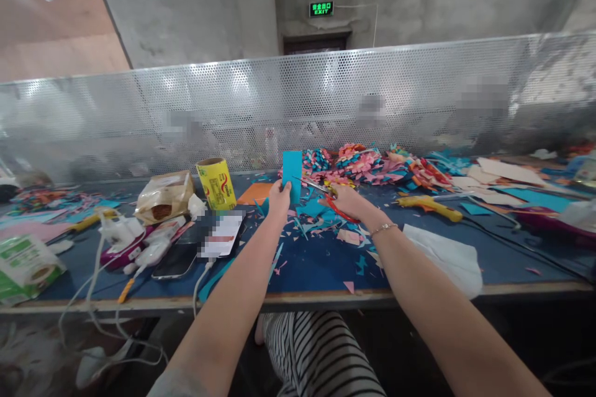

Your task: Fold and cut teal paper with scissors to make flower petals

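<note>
My left hand [280,198] is closed on a blue rectangular sheet [292,169], which stands upright above the table. In my right hand [347,200] is a pair of scissors [342,211] with red handles. The blades point left toward the sheet's right edge; whether they touch it I cannot tell. Below both hands lie loose blue scraps [313,218] and small pink offcuts. Just behind the hands, a heap of pink, blue and orange cut pieces [358,164] sits on the table.
A yellow canister [216,184], a paper bag [165,197] and a phone [224,234] with a cable stand or lie to the left. On the right are a yellow glue gun [431,206] and a white cloth [444,260]. A perforated metal screen [261,111] rises behind the table.
</note>
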A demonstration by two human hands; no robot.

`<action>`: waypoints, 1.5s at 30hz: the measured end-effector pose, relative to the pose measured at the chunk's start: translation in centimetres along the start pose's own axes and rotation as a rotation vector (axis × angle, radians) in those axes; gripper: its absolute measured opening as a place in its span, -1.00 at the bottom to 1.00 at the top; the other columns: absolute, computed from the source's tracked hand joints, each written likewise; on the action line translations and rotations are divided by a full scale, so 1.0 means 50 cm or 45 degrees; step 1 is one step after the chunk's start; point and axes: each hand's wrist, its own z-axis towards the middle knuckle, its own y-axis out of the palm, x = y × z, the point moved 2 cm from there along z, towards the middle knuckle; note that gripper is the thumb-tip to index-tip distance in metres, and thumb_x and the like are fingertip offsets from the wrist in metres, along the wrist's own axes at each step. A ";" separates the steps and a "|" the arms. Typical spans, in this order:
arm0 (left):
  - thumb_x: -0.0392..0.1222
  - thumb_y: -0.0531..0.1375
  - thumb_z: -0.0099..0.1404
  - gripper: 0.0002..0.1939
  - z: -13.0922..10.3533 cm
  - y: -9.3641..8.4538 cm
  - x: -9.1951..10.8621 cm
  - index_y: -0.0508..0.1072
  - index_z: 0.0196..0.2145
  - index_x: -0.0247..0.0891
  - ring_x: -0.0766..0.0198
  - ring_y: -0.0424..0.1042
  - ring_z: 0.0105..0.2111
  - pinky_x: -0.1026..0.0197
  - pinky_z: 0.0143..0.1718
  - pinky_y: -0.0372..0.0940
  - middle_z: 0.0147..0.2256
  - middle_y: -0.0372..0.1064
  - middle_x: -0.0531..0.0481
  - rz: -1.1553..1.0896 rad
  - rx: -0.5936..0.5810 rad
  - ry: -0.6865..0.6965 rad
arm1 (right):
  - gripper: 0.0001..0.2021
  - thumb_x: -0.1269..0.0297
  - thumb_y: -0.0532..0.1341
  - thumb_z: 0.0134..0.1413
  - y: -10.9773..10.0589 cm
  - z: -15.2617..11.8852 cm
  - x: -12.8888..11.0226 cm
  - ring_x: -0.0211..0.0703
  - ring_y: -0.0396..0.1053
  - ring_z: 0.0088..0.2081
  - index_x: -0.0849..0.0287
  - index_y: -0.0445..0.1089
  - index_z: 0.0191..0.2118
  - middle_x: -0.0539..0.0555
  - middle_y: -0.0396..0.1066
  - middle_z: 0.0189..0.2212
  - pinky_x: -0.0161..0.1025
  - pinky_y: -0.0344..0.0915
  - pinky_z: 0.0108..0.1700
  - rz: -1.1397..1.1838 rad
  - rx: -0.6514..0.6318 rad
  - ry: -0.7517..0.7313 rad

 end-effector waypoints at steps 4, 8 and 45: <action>-0.26 0.12 0.12 -0.85 -0.016 0.014 0.019 0.43 -0.32 -0.25 0.27 0.39 -0.32 0.23 -0.23 0.26 -0.33 0.44 -0.02 0.022 -0.137 0.087 | -0.48 -0.10 0.14 -0.06 -0.005 -0.004 -0.010 0.00 0.36 -0.21 0.32 0.33 -0.18 0.30 0.40 -0.22 -0.26 0.22 -0.26 -0.030 0.012 -0.027; -0.24 0.13 0.12 -0.79 -0.024 0.020 0.030 0.45 -0.26 -0.25 0.20 0.41 -0.21 0.16 -0.15 0.27 -0.23 0.46 -0.06 0.011 -0.241 0.119 | -0.51 -0.12 0.15 -0.08 -0.003 0.001 -0.005 -0.05 0.38 -0.26 0.28 0.36 -0.25 0.23 0.43 -0.29 -0.30 0.22 -0.32 -0.052 0.023 -0.053; -0.10 0.23 0.01 -0.73 -0.008 0.000 0.030 0.39 -0.32 -0.27 0.25 0.38 -0.42 0.21 -0.35 0.28 -0.46 0.38 -0.01 0.185 -0.155 0.124 | -0.52 -0.17 0.07 -0.10 -0.005 0.010 -0.002 -0.17 0.29 -0.52 0.19 0.39 -0.58 0.07 0.33 -0.63 -0.29 0.14 -0.47 -0.071 -0.088 -0.078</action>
